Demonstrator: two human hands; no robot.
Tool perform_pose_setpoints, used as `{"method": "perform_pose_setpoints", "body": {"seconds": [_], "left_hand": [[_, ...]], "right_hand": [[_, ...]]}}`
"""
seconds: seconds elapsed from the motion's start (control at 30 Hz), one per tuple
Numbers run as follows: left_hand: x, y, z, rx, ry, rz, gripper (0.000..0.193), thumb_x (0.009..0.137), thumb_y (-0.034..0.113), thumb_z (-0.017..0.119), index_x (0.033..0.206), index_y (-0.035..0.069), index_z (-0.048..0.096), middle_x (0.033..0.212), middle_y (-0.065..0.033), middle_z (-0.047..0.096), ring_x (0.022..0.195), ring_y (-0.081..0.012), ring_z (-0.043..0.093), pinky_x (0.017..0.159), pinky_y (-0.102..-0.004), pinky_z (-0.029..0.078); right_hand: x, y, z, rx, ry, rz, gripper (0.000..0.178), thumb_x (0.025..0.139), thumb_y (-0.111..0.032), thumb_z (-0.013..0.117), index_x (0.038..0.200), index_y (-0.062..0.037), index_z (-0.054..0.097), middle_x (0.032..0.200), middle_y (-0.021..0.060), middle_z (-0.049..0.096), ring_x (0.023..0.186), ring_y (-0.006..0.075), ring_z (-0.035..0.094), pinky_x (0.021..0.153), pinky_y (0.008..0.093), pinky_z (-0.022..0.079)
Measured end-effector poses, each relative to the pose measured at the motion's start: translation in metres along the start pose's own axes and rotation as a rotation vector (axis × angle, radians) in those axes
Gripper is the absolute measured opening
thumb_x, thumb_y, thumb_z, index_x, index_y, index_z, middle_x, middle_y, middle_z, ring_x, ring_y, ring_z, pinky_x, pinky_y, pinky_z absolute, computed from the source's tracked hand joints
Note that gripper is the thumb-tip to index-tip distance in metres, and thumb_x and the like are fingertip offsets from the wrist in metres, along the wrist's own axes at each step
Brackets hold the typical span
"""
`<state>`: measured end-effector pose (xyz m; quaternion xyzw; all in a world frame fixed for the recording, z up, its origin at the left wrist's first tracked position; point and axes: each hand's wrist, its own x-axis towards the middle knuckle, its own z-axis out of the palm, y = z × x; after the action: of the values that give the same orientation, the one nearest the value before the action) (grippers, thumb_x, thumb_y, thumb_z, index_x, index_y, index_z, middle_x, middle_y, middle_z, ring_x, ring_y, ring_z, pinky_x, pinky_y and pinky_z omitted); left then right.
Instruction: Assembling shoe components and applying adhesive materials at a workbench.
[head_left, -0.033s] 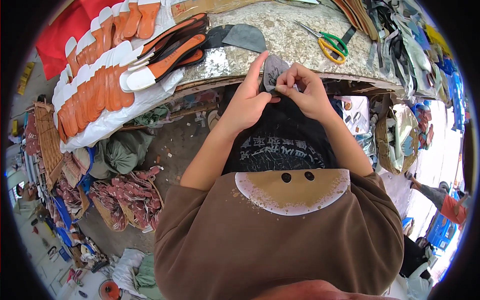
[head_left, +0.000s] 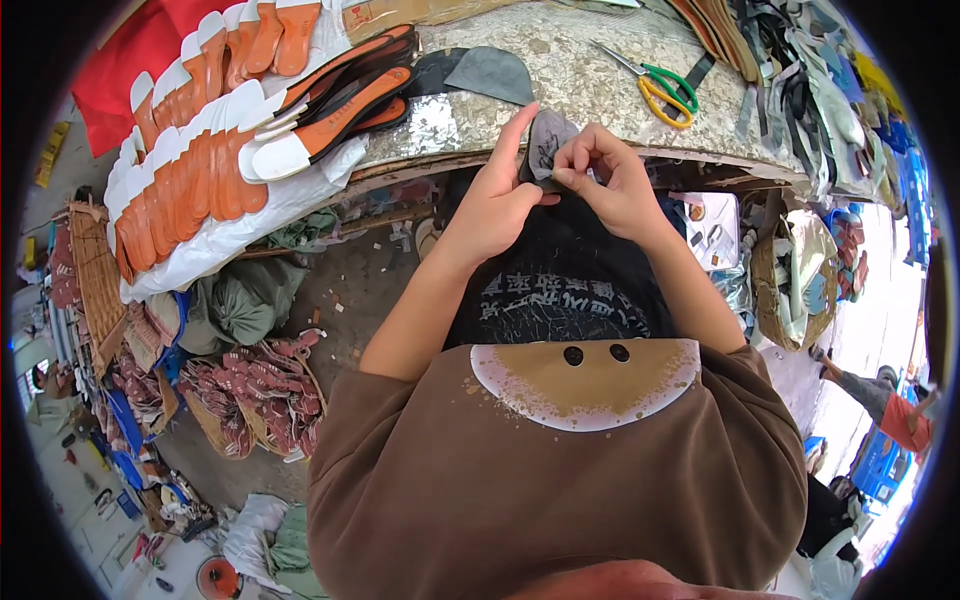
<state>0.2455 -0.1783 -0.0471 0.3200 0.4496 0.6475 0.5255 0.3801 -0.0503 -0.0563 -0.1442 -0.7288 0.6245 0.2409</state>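
My left hand (head_left: pixel 500 192) holds a small grey rounded piece (head_left: pixel 550 135) with a dark edge, perhaps the end of an insole, upright by the bench's near edge. Its index finger stretches up along the piece, and the thumb lies at the lower end. My right hand (head_left: pixel 608 185) is closed in a pinch at the right side of the same piece, finger and thumb pressed together. A black apron (head_left: pixel 560 250) lies below both hands. Beyond them, dark grey flat pieces (head_left: pixel 490 75) rest on the worn bench (head_left: pixel 580 55).
Scissors (head_left: pixel 665 95) with green and yellow handles lie right of my hands. Orange insoles (head_left: pixel 190 180) with white ends line the bench's left. Dark strips (head_left: pixel 790 90) hang at the right. Bundled patterned straps (head_left: pixel 255 390) sit at lower left; a person (head_left: pixel 885 400) is far right.
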Motion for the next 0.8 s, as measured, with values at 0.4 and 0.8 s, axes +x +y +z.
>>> {"method": "perform_pose_setpoints", "body": {"seconds": [0.4,0.8], "left_hand": [[0.028,-0.021,0.005,-0.158,0.12,0.0,0.05,0.097,-0.002,0.048,0.145,0.004,0.036,0.125,-0.0129,0.06,0.105,-0.0211,0.065,0.088,-0.0371,0.056],[0.055,-0.013,-0.015,-0.258,0.301,-0.015,0.026,0.098,0.009,0.051,0.121,-0.003,0.056,0.106,-0.0126,0.069,0.091,-0.0224,0.069,0.084,-0.0379,0.057]], "right_hand": [[-0.022,0.026,-0.106,0.642,0.413,0.121,0.033,0.091,-0.002,0.061,0.124,-0.0041,0.055,0.106,0.0034,0.06,0.091,0.0121,0.055,0.08,0.0265,0.045],[-0.072,-0.005,-0.194,-1.053,0.416,0.138,0.014,0.08,-0.008,0.069,0.093,-0.0032,0.072,0.095,0.0119,0.059,0.093,0.0269,0.06,0.083,0.0349,0.047]]}}
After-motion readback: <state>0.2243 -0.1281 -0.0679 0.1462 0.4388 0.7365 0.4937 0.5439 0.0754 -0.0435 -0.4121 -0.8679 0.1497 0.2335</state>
